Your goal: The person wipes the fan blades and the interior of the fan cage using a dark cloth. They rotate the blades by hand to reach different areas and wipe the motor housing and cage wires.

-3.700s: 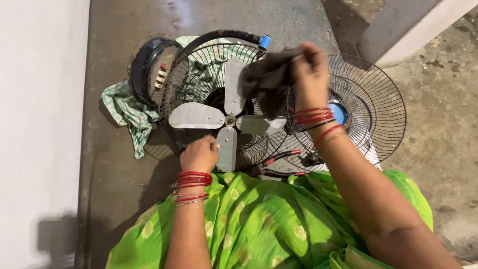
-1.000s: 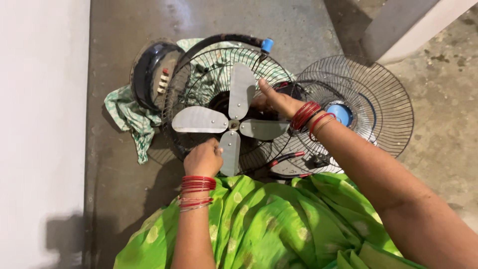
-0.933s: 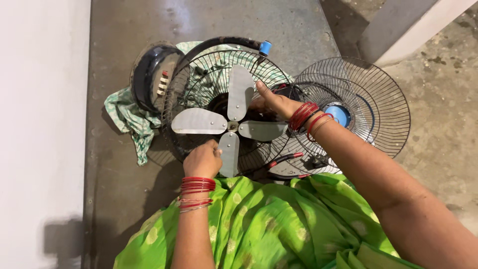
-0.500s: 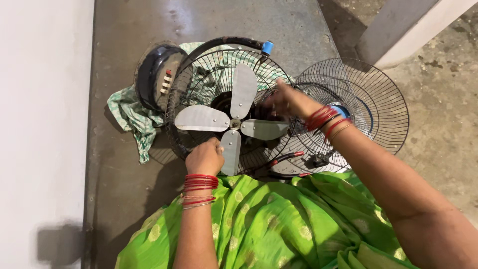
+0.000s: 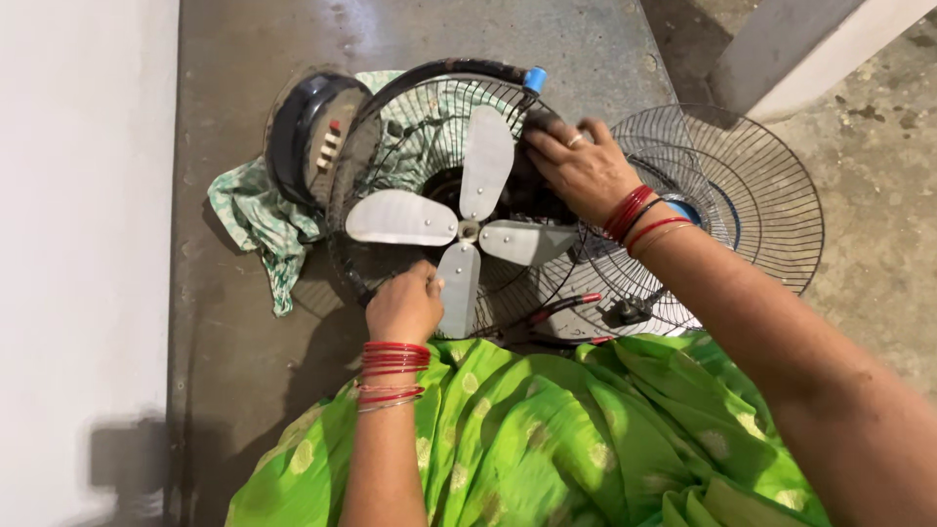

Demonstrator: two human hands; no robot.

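My green patterned cloth (image 5: 547, 439) spreads over my lap closest to me, and just past its edge, on the near side of the fan (image 5: 459, 195), my left hand (image 5: 405, 304) is curled shut on the near rim of the rear wire guard (image 5: 390, 146), knuckles up, right beside the lowest of the four silver blades (image 5: 459, 288). To the right of that blade, near the guard's lower edge, lie red-handled pliers (image 5: 561, 304) and a black plug (image 5: 630, 310) on the grey floor (image 5: 244, 342). Further out, the blade hub (image 5: 469, 230) sits at the middle of the fan, with blades pointing left, up, right and down. My right hand (image 5: 584, 168) lies on the fan's upper right, fingers together and pressed flat on a dark rag (image 5: 535, 125) against the guard wires, a ring on one finger. Right of the fan, touching its edge, the detached front guard (image 5: 752, 185) lies flat with its blue centre cap partly behind my wrist. Left of the fan the round black base (image 5: 307, 137) with its switches rests on a green and white cloth (image 5: 259, 229), and the black stand tube with a blue cap (image 5: 533, 78) curves over the fan's far rim
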